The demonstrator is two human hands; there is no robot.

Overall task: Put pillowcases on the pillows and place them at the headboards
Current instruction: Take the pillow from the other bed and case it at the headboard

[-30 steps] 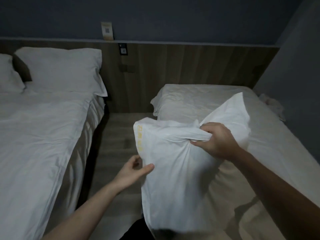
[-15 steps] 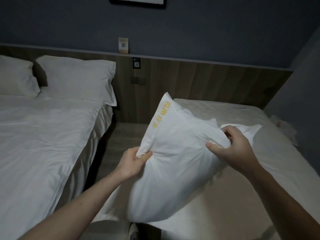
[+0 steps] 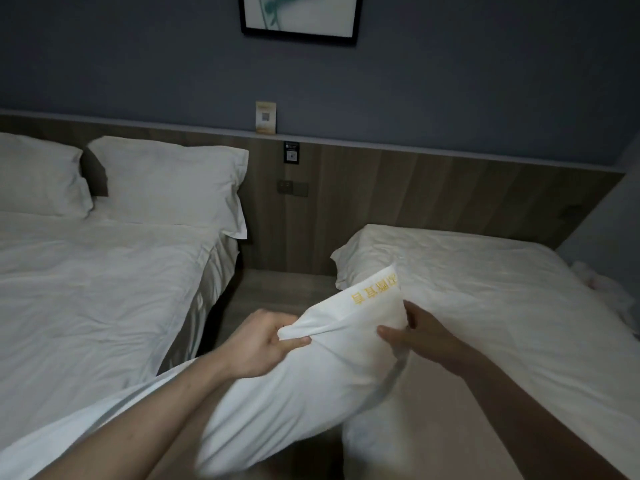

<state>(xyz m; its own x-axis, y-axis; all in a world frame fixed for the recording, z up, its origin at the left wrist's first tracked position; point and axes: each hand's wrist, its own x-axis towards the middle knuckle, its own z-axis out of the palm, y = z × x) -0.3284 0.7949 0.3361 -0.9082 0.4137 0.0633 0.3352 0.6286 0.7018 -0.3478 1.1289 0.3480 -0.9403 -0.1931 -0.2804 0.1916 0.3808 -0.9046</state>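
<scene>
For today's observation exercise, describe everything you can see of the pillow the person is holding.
The pillow is white, soft and plump, in smooth, slightly creased cloth that looks like cotton. Yellow embroidered characters run along its far edge. It is held tilted in the air, over the gap between the two beds and the near edge of the right bed. The left hand pinches a fold at its left corner; the right hand grips the right side near the lettering. Its near end is blurred.

Left bed with white rumpled duvet (image 3: 86,289): two white cased pillows (image 3: 166,181) at wooden headboard panel (image 3: 433,209), side by side. Right bed with creased white fitted sheet (image 3: 502,306): small crumpled white cloth (image 3: 602,289) at far right edge. Grey wood-look floor strip (image 3: 277,292) between beds.
</scene>
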